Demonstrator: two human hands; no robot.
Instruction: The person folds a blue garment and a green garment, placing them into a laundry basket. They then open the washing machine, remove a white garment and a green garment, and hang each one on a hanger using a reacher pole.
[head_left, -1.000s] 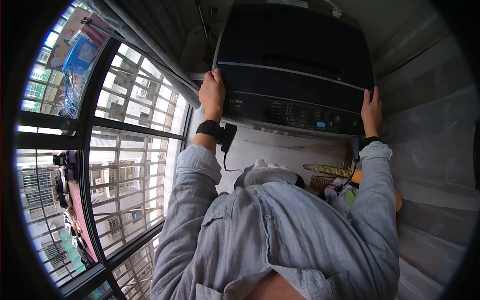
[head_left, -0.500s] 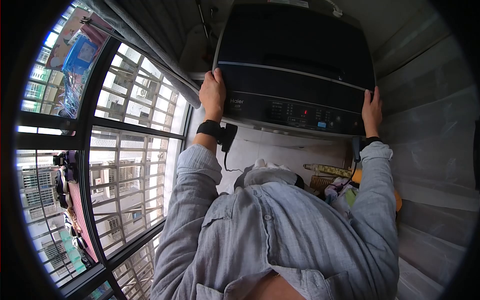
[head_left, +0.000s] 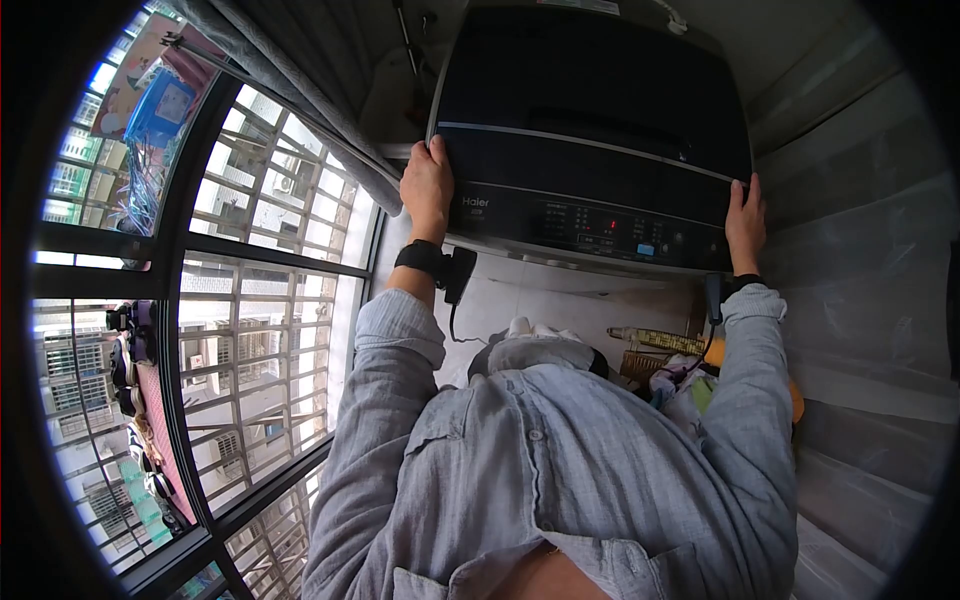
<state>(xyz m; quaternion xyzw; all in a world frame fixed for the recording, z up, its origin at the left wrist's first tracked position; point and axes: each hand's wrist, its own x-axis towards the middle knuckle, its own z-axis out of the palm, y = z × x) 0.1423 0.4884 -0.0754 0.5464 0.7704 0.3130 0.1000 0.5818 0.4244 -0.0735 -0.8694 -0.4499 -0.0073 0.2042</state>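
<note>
A black top-loading washing machine (head_left: pixel 590 150) with its lid down stands in front of me. On its front panel (head_left: pixel 600 225) a small red digit and a blue button show. My left hand (head_left: pixel 427 190) grips the left edge of the machine, fingertips at the level of the silver strip. At the opposite side, my right hand (head_left: pixel 745 222) is wrapped round the right edge, with its fingers pointing up along the side. The undersides of both hands are hidden. Each wrist wears a black strap with a small dark device.
To the left is a barred window (head_left: pixel 270 300) with a grey curtain (head_left: pixel 300 90) above it. Shoes (head_left: pixel 150 450) lie on a pink ledge outside. A wicker basket (head_left: pixel 640 368) and bundled cloths (head_left: pixel 680 385) sit low on the right, beside a pale wall (head_left: pixel 860 280).
Both hands keep their hold on the machine's edges. The view has shifted by only a hair.
</note>
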